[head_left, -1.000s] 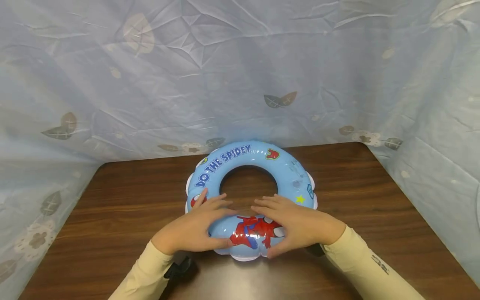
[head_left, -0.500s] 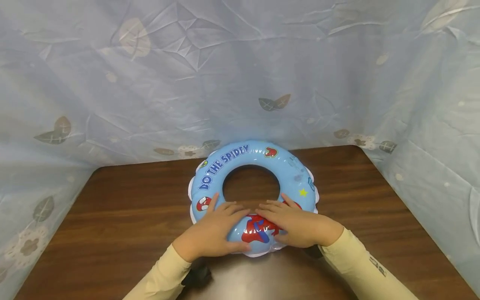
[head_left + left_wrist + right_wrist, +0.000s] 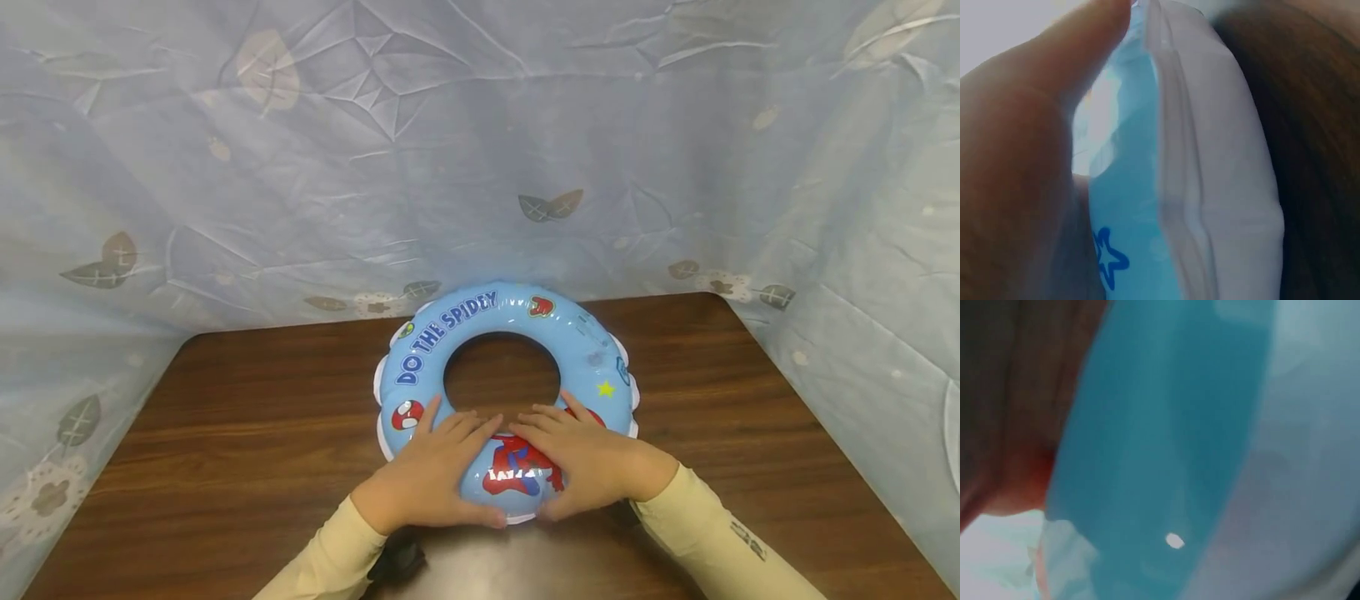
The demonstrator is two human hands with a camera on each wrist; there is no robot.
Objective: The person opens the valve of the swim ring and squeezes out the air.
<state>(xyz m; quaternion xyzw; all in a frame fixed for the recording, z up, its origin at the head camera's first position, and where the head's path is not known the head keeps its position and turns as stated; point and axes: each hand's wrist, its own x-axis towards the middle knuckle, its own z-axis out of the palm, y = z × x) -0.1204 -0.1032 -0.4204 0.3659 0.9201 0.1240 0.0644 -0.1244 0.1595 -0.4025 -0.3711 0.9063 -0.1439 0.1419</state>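
A light blue inflatable swim ring [image 3: 600,337] with "DO THE SPIDEY" lettering, red cartoon figures and a white scalloped edge lies on the table. My left hand [image 3: 431,475] grips its near side left of centre, fingers across the tube to the inner hole and thumb at the near edge. Mirroring it, my right hand [image 3: 592,457] holds the same section from the right. Between the hands shows a red and blue figure. In the left wrist view, the thumb side lies along the ring's blue face, beside its white underside [image 3: 1235,162]. Blue tube [image 3: 1160,425] fills much of the right wrist view.
The dark wood-grain table [image 3: 262,417] has rounded far corners. A pale blue-grey curtain [image 3: 450,167] with leaf prints hangs behind and at both sides, close beyond the ring's far edge. A dark strapped device [image 3: 397,558] sits under the left wrist.
The hands have slid in over the ring's near side, the left one rightward. In the last half second both thumbs have come down to the near edge. The ring has barely shifted.
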